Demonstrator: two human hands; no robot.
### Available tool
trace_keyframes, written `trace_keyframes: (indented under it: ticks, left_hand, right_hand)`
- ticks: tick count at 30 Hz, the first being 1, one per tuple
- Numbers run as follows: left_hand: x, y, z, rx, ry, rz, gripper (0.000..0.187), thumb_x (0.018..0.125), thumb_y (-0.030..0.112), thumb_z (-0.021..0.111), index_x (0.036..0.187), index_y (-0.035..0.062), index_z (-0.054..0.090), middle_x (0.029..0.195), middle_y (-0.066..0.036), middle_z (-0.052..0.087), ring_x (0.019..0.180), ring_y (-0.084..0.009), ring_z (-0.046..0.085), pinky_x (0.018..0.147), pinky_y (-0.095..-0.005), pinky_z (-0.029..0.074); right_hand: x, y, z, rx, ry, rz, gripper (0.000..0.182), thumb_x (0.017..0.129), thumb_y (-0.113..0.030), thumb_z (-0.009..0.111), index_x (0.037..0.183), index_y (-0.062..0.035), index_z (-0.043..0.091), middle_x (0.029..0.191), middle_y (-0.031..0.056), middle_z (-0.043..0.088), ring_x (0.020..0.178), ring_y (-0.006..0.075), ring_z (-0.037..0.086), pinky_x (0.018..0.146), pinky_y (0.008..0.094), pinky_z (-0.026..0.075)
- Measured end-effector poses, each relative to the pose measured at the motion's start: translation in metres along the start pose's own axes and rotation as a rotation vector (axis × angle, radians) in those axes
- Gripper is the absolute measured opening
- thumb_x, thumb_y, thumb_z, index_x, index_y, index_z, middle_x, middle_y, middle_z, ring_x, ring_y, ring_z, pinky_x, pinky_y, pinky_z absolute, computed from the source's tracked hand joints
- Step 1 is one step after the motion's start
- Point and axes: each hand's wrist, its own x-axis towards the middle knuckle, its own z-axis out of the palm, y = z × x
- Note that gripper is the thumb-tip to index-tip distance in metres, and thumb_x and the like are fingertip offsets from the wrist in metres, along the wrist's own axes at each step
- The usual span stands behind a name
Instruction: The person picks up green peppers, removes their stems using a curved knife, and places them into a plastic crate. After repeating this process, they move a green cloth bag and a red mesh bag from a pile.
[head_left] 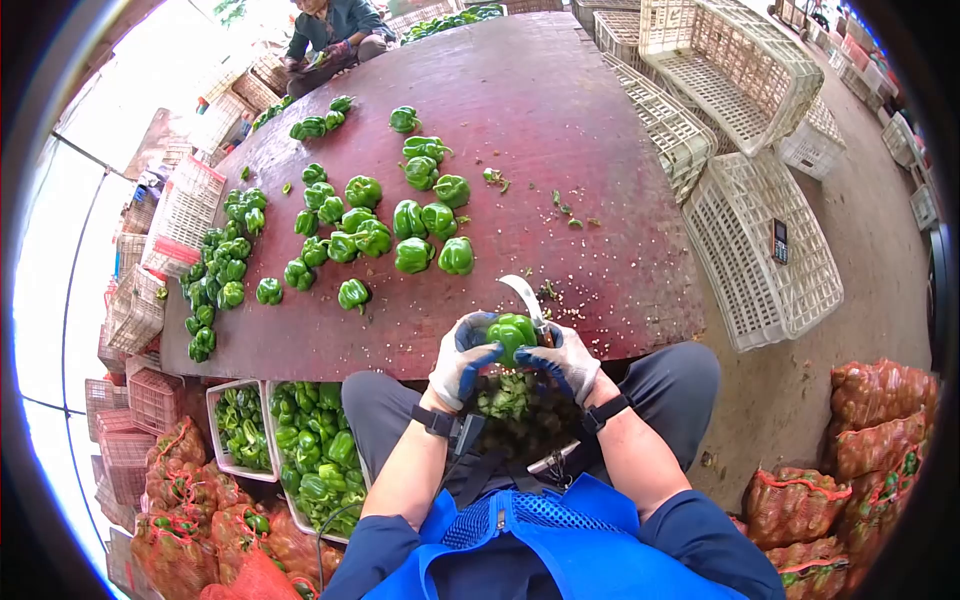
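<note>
Between my two gloved hands, at the near edge of the red table, is a green bell pepper [513, 335]. My left hand [466, 352] wraps its fingers round the pepper's left side. On the other side my right hand [562, 358] touches the pepper and also holds a knife with a curved blade [522, 294], which points up and to the left. Below the pepper, between my knees, lies a heap of green scraps [508, 396]. Many whole peppers [372, 238] are spread over the left and middle of the table.
The red table [530, 110] carries scattered seeds and scraps. A person [335, 45] sits at its far left. Crates of peppers [318, 455] stand at my lower left. On the right are plastic crates [745, 250], one with a phone [779, 241] on it, and net sacks [797, 505].
</note>
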Motion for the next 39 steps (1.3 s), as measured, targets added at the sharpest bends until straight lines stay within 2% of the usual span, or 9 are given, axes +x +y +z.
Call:
trace_keyframes:
  ticks: [3, 5, 12, 23, 25, 27, 32, 35, 39]
  left_hand:
    - [-0.010, 0.019, 0.031, 0.082, -0.060, 0.079, 0.072, 0.077, 0.000, 0.075, 0.141, -0.0018, 0.042, 0.125, -0.011, 0.059, 0.104, -0.0179, 0.063, 0.093, -0.0323, 0.052]
    - [-0.010, 0.006, 0.027, 0.237, 0.008, 0.095, 0.069, 0.079, 0.003, 0.076, 0.140, -0.0020, 0.044, 0.121, -0.010, 0.061, 0.102, -0.0163, 0.062, 0.090, -0.0305, 0.053]
    - [-0.016, 0.016, 0.033, 0.177, 0.005, 0.072, 0.052, 0.082, 0.008, 0.074, 0.128, -0.0045, 0.055, 0.113, -0.009, 0.067, 0.099, -0.0154, 0.063, 0.089, -0.0302, 0.053]
    - [-0.028, 0.010, 0.030, -0.226, -0.008, 0.024, 0.054, 0.079, 0.006, 0.070, 0.130, -0.0036, 0.054, 0.120, -0.013, 0.065, 0.109, -0.0222, 0.064, 0.097, -0.0349, 0.050]
    - [-0.030, 0.011, 0.031, -0.289, -0.035, 0.024, 0.056, 0.078, 0.006, 0.071, 0.130, -0.0034, 0.053, 0.121, -0.013, 0.065, 0.110, -0.0229, 0.063, 0.098, -0.0353, 0.050]
    - [-0.034, 0.012, 0.034, -0.277, -0.019, 0.050, 0.060, 0.076, 0.006, 0.072, 0.131, -0.0024, 0.053, 0.124, -0.013, 0.064, 0.111, -0.0239, 0.063, 0.100, -0.0350, 0.049]
    - [-0.036, 0.019, 0.033, 0.223, 0.042, 0.198, 0.067, 0.072, 0.005, 0.080, 0.133, -0.0019, 0.051, 0.122, -0.009, 0.062, 0.110, -0.0167, 0.058, 0.100, -0.0315, 0.046]
    - [-0.038, 0.006, 0.031, 0.285, 0.077, 0.311, 0.074, 0.068, 0.001, 0.083, 0.135, 0.0001, 0.050, 0.124, -0.009, 0.061, 0.110, -0.0168, 0.059, 0.098, -0.0314, 0.049]
    - [-0.037, -0.009, 0.030, 0.434, 0.030, 0.331, 0.084, 0.067, 0.009, 0.086, 0.139, 0.0001, 0.045, 0.129, -0.009, 0.056, 0.116, -0.0171, 0.054, 0.102, -0.0315, 0.044]
  right_hand:
    - [0.005, 0.007, -0.003, -0.126, 0.041, -0.127, 0.051, 0.078, -0.010, 0.082, 0.124, -0.0022, 0.061, 0.111, 0.0039, 0.069, 0.099, 0.0115, 0.063, 0.089, 0.0307, 0.052]
    - [0.003, 0.011, -0.003, -0.324, 0.013, -0.245, 0.054, 0.074, -0.013, 0.085, 0.121, -0.0025, 0.062, 0.111, 0.0065, 0.070, 0.100, 0.0115, 0.063, 0.091, 0.0303, 0.051]
    - [-0.001, 0.005, 0.001, -0.042, 0.034, -0.111, 0.042, 0.078, -0.007, 0.080, 0.116, 0.0005, 0.065, 0.104, 0.0049, 0.071, 0.093, 0.0121, 0.065, 0.086, 0.0293, 0.053]
    - [-0.003, -0.003, 0.003, 0.140, 0.016, 0.085, 0.035, 0.079, -0.006, 0.070, 0.113, -0.0001, 0.065, 0.092, 0.0050, 0.070, 0.077, 0.0134, 0.067, 0.067, 0.0286, 0.056]
    - [-0.009, -0.009, 0.003, 0.424, -0.013, 0.116, 0.035, 0.080, -0.007, 0.070, 0.113, 0.0009, 0.066, 0.096, 0.0055, 0.070, 0.082, 0.0135, 0.066, 0.074, 0.0297, 0.054]
    - [-0.002, -0.001, -0.002, 0.352, -0.019, 0.125, 0.031, 0.081, -0.010, 0.070, 0.111, -0.0001, 0.067, 0.094, 0.0056, 0.070, 0.084, 0.0138, 0.066, 0.075, 0.0311, 0.054]
    - [0.011, 0.018, -0.004, 0.129, 0.200, 0.068, 0.028, 0.083, -0.015, 0.079, 0.104, -0.0024, 0.067, 0.091, 0.0053, 0.070, 0.078, 0.0127, 0.066, 0.069, 0.0283, 0.055]
    - [0.015, 0.021, -0.005, 0.008, 0.312, 0.067, 0.031, 0.078, -0.014, 0.084, 0.102, -0.0029, 0.067, 0.089, 0.0046, 0.070, 0.076, 0.0115, 0.066, 0.067, 0.0269, 0.055]
    - [0.021, 0.030, -0.008, -0.031, 0.307, 0.007, 0.034, 0.076, -0.008, 0.084, 0.104, -0.0020, 0.067, 0.090, 0.0049, 0.071, 0.082, 0.0115, 0.066, 0.074, 0.0287, 0.056]
